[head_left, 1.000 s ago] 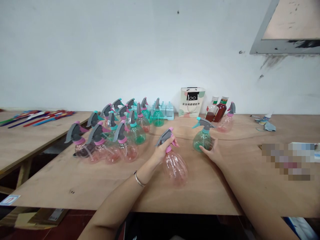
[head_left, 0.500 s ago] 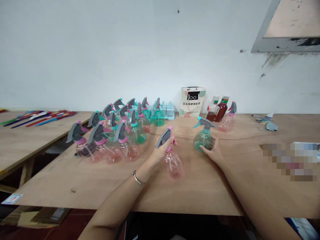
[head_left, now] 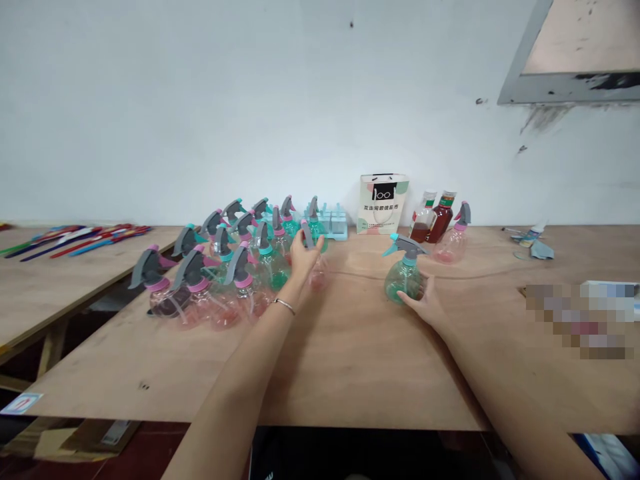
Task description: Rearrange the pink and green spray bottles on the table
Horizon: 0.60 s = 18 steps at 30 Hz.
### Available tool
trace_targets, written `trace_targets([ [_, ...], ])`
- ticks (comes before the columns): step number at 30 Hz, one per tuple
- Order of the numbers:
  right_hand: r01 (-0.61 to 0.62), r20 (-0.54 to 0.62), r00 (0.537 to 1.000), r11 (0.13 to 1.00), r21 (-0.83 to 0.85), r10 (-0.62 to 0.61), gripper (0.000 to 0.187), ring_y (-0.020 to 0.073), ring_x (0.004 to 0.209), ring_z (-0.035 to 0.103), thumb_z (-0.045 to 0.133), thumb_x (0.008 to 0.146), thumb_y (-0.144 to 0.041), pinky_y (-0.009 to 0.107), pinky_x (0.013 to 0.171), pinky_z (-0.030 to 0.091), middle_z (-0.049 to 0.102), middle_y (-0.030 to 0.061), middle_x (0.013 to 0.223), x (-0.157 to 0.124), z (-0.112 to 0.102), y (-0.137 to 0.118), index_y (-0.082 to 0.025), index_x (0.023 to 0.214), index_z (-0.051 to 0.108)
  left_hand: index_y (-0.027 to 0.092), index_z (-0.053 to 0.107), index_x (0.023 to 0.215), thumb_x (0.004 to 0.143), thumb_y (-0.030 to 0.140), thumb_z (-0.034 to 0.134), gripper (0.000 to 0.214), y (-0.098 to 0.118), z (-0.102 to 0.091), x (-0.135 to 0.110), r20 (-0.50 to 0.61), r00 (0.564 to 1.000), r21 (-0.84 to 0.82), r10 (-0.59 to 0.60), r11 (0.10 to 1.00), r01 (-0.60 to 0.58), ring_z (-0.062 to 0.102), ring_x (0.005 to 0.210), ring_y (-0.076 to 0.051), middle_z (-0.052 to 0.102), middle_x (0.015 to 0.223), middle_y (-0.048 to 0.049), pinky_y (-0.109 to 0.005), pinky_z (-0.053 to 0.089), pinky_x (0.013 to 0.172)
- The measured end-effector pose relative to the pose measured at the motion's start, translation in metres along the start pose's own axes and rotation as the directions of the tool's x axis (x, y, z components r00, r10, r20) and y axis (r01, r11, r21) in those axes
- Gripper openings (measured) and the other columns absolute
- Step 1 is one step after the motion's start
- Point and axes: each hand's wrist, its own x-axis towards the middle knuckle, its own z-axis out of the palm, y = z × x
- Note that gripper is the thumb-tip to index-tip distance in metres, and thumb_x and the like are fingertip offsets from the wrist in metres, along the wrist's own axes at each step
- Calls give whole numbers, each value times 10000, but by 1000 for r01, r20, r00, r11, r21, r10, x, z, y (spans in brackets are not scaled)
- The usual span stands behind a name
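Note:
My left hand (head_left: 304, 257) is closed round the grey-and-pink spray head of a clear pink spray bottle (head_left: 319, 275), at the right end of a cluster of bottles. Part of that bottle is hidden behind the hand. A green spray bottle (head_left: 401, 280) with a grey-and-turquoise head stands upright at centre right. Around its lower right side, my right hand (head_left: 425, 303) has its fingers wrapped, thumb in front. Left of my left hand, several pink spray bottles (head_left: 200, 303) and green spray bottles (head_left: 277, 267) stand close together.
At the back stand a light blue rack (head_left: 338, 225), a paper bag (head_left: 383, 207) and two sauce bottles (head_left: 443, 217). Near them is another pink spray bottle (head_left: 453, 243). A blue cloth (head_left: 543, 250) lies farther right. Coloured strips (head_left: 95, 239) lie on the left table.
My left hand has carried the pink spray bottle away from me and left, to the edge of the cluster. My right hand stays on the green bottle.

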Motion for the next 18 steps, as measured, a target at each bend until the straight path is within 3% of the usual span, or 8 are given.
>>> trace_targets([
  [3, 4, 3, 1000, 1000, -16, -3, 886, 379, 1259, 614, 855, 613, -577, 604, 1051, 521, 569, 206, 1364, 0, 1, 0, -238, 1268, 363, 177, 530, 1260, 742, 311, 765, 584, -19, 10, -7, -108, 991, 21, 82, 997, -81, 534, 1282, -288, 578, 1318, -158, -428, 372, 1129],
  [6, 19, 12, 1000, 1000, -24, -19, 872, 381, 1259, 614, 858, 617, -571, 606, 1055, 520, 577, 202, 1359, -1, 1, -1, -239, 1262, 375, 178, 430, 1366, 775, 298, 744, 679, -35, 15, -22, -161, 976, 59, 145, 989, -137, 433, 1391, -292, 477, 1432, -185, -446, 296, 1190],
  [9, 33, 20, 999, 999, -15, -33, 854, 373, 1247, 626, 858, 626, -569, 600, 1049, 530, 590, 183, 1349, -1, 2, 0, -251, 1261, 385, 180, 405, 1375, 773, 325, 765, 716, -46, 17, -30, -163, 978, 98, 133, 988, -118, 405, 1397, -307, 451, 1421, -194, -476, 279, 1194],
  [13, 43, 27, 999, 999, 4, -43, 841, 359, 1252, 623, 853, 637, -565, 577, 1056, 530, 582, 181, 1363, -3, 4, -1, -253, 1263, 387, 155, 492, 1305, 747, 368, 811, 678, -54, 21, -29, -216, 970, 156, 109, 985, -76, 435, 1336, -306, 457, 1335, -187, -454, 307, 1170],
  [18, 25, 48, 999, 1000, 11, -25, 851, 364, 1265, 608, 849, 624, -570, 573, 1063, 520, 566, 188, 1374, -6, 8, -6, -253, 1260, 379, 173, 510, 1338, 812, 372, 764, 617, -56, 26, -22, -183, 981, 173, 60, 985, -28, 462, 1337, -302, 510, 1330, -173, -451, 285, 1173],
])
